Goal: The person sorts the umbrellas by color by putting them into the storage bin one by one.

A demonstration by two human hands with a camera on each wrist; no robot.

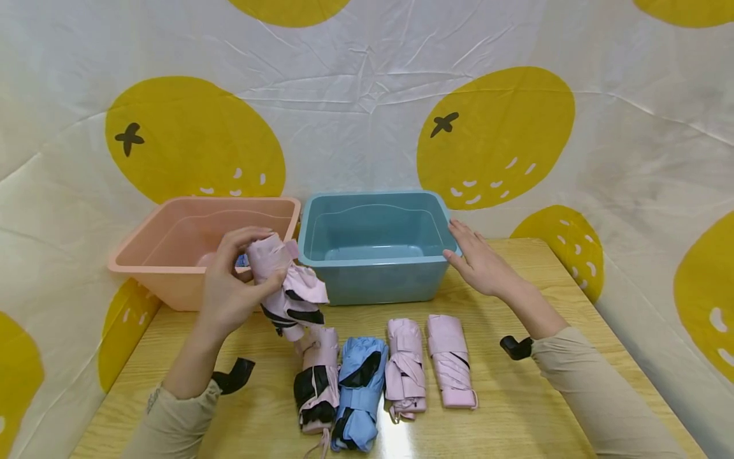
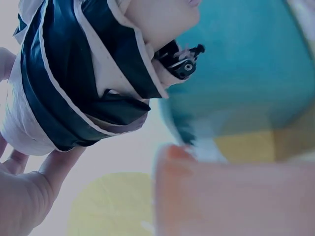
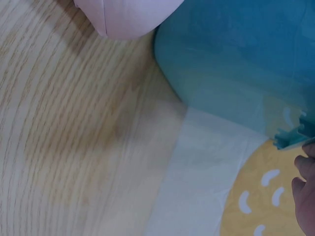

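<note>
A pink folding umbrella with black inner folds is up in my left hand, thumb and fingers curled round it, in front of the pink basin's right end. Its black-and-white folds fill the upper left of the left wrist view, where the umbrella hides part of the hand. My right hand lies with straight fingers at the right rim of the blue basin. In the right wrist view, the right hand's fingertips show at the basin's edge.
The pink basin stands left of the blue one, with something blue partly seen inside. On the wooden table lie a pink-and-black umbrella, a blue umbrella and two pink umbrellas in a row. A patterned cloth hangs behind.
</note>
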